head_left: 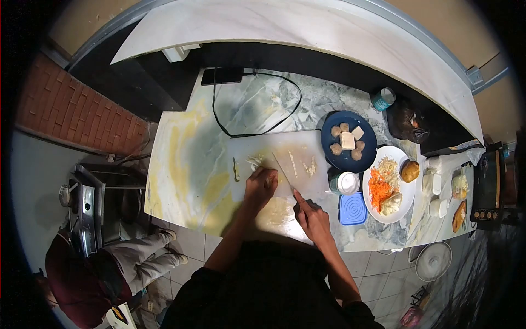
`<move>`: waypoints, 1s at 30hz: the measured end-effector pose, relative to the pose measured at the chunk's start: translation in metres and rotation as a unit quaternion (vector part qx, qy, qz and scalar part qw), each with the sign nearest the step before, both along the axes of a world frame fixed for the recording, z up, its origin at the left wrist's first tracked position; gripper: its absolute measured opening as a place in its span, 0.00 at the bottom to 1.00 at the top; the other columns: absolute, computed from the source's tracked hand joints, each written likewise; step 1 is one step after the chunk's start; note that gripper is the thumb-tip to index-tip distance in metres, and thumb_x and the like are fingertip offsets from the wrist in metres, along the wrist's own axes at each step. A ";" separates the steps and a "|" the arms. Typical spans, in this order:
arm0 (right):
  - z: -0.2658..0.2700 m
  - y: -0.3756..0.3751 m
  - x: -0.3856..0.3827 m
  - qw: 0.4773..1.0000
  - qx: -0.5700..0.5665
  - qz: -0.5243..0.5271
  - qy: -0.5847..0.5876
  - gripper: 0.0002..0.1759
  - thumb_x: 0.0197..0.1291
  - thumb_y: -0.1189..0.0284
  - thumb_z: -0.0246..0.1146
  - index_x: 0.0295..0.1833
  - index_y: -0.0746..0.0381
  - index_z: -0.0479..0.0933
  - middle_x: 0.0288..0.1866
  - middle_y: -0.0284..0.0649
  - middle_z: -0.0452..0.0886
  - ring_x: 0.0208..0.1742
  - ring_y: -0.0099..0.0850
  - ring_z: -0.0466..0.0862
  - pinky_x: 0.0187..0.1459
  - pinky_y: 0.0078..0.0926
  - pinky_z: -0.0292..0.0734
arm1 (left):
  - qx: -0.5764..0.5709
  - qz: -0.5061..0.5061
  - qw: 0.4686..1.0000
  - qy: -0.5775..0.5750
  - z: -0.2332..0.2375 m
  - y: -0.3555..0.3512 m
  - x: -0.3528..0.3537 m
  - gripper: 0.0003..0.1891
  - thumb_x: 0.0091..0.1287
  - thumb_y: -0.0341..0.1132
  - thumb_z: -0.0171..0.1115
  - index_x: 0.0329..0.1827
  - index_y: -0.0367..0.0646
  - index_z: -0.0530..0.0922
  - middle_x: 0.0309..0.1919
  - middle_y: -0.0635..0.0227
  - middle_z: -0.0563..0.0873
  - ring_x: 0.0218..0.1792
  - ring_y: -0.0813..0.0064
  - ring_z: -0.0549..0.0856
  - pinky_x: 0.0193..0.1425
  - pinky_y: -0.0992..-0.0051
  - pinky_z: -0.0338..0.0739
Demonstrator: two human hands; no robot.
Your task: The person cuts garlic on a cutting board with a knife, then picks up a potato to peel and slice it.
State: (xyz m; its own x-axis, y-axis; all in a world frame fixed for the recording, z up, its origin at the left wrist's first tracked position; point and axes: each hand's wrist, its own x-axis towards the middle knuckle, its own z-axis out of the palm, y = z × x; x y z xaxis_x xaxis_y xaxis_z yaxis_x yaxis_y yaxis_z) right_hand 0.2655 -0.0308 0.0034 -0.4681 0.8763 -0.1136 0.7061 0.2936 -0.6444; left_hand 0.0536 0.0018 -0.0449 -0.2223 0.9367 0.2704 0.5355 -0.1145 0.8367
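My right hand (313, 216) is closed round the handle of a knife (284, 169), whose blade lies over the white cutting board (309, 141) and points up and left. Left of the blade, my left hand (262, 183) rests on the board with its fingers curled; what they hold, if anything, is hidden. Pale chopped pieces (255, 160) lie just above my left hand. A long pale strip (292, 164) and more small cut pieces (311, 168) are right of the blade. Near the board's left edge is a greenish peel or slice (236, 169).
A dark blue plate (331, 122) holds balls and pale blocks. Beside it, a white plate (406, 200) bears shredded orange and pale food. A white-lidded jar (348, 183) and blue lid (352, 209) sit near the board. A phone (222, 76) with a cable lies behind. Another person (82, 279) is at lower left.
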 end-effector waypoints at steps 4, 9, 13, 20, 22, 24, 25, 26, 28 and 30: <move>-0.005 -0.003 -0.007 0.999 0.003 -0.024 0.046 0.39 0.62 0.75 0.58 0.80 0.49 0.61 0.38 0.52 0.83 0.35 0.52 0.84 0.39 0.50 0.80 | -0.004 -0.003 1.000 -0.010 0.002 0.000 0.001 0.08 0.61 0.25 0.70 0.43 0.39 0.85 0.37 0.62 0.86 0.21 0.69 0.83 0.28 0.72 0.79; 0.000 -0.001 -0.018 0.996 0.003 -0.033 0.082 0.40 0.61 0.77 0.58 0.81 0.50 0.60 0.34 0.52 0.83 0.32 0.53 0.83 0.38 0.51 0.80 | -0.037 0.000 0.999 -0.010 0.002 0.000 0.001 0.08 0.60 0.25 0.71 0.42 0.39 0.85 0.36 0.63 0.86 0.21 0.70 0.83 0.27 0.72 0.79; 0.000 -0.002 -0.023 0.998 -0.031 -0.032 0.049 0.39 0.61 0.78 0.58 0.80 0.51 0.63 0.38 0.51 0.83 0.36 0.52 0.84 0.41 0.46 0.80 | -0.007 0.005 1.000 -0.015 -0.004 0.001 0.000 0.08 0.60 0.25 0.71 0.42 0.39 0.85 0.35 0.63 0.85 0.20 0.71 0.83 0.27 0.73 0.78; -0.010 -0.006 -0.023 0.998 0.035 -0.025 0.039 0.38 0.61 0.76 0.60 0.79 0.51 0.64 0.38 0.52 0.83 0.35 0.52 0.84 0.39 0.47 0.80 | 0.011 0.004 1.000 -0.004 0.000 0.001 0.001 0.08 0.60 0.25 0.71 0.41 0.40 0.84 0.35 0.63 0.85 0.19 0.71 0.82 0.26 0.72 0.78; -0.009 -0.005 -0.022 0.999 0.040 -0.022 0.030 0.38 0.61 0.76 0.60 0.79 0.50 0.64 0.38 0.52 0.83 0.35 0.52 0.84 0.39 0.47 0.80 | 0.002 -0.001 1.000 -0.008 0.002 0.000 0.001 0.07 0.60 0.25 0.71 0.41 0.40 0.84 0.35 0.63 0.85 0.19 0.71 0.82 0.26 0.72 0.78; -0.008 -0.005 -0.021 0.999 0.045 -0.017 0.023 0.38 0.61 0.76 0.60 0.79 0.50 0.64 0.39 0.52 0.84 0.35 0.52 0.84 0.39 0.48 0.80 | -0.006 -0.003 1.000 -0.010 0.002 0.000 0.000 0.07 0.60 0.25 0.71 0.41 0.40 0.84 0.35 0.64 0.85 0.20 0.71 0.83 0.26 0.72 0.78; -0.007 -0.004 -0.019 0.999 0.028 -0.018 0.004 0.38 0.61 0.76 0.60 0.79 0.49 0.64 0.39 0.51 0.84 0.36 0.52 0.84 0.39 0.48 0.80 | -0.007 0.000 1.000 -0.005 0.002 0.000 0.001 0.07 0.60 0.25 0.71 0.41 0.40 0.84 0.35 0.64 0.85 0.20 0.71 0.83 0.26 0.72 0.78; -0.006 -0.004 -0.017 1.000 0.011 -0.019 -0.016 0.38 0.61 0.77 0.59 0.79 0.49 0.64 0.39 0.51 0.84 0.36 0.52 0.84 0.39 0.48 0.80 | -0.007 0.004 1.000 0.000 0.002 0.001 0.001 0.07 0.60 0.24 0.71 0.40 0.40 0.84 0.35 0.64 0.85 0.20 0.71 0.83 0.26 0.73 0.78; -0.004 -0.005 -0.013 1.000 0.012 -0.024 -0.010 0.38 0.61 0.77 0.59 0.79 0.49 0.64 0.40 0.51 0.84 0.37 0.52 0.84 0.40 0.48 0.80 | 0.004 0.004 1.000 0.006 0.001 0.001 0.000 0.07 0.60 0.25 0.71 0.41 0.40 0.84 0.35 0.64 0.85 0.20 0.72 0.83 0.26 0.73 0.78; -0.002 -0.005 -0.010 0.999 0.012 -0.031 -0.006 0.38 0.61 0.77 0.59 0.79 0.48 0.65 0.41 0.51 0.84 0.38 0.52 0.85 0.40 0.48 0.80 | 0.015 0.003 1.000 0.011 0.000 0.000 0.001 0.07 0.60 0.25 0.71 0.41 0.40 0.85 0.35 0.64 0.85 0.20 0.72 0.83 0.26 0.73 0.78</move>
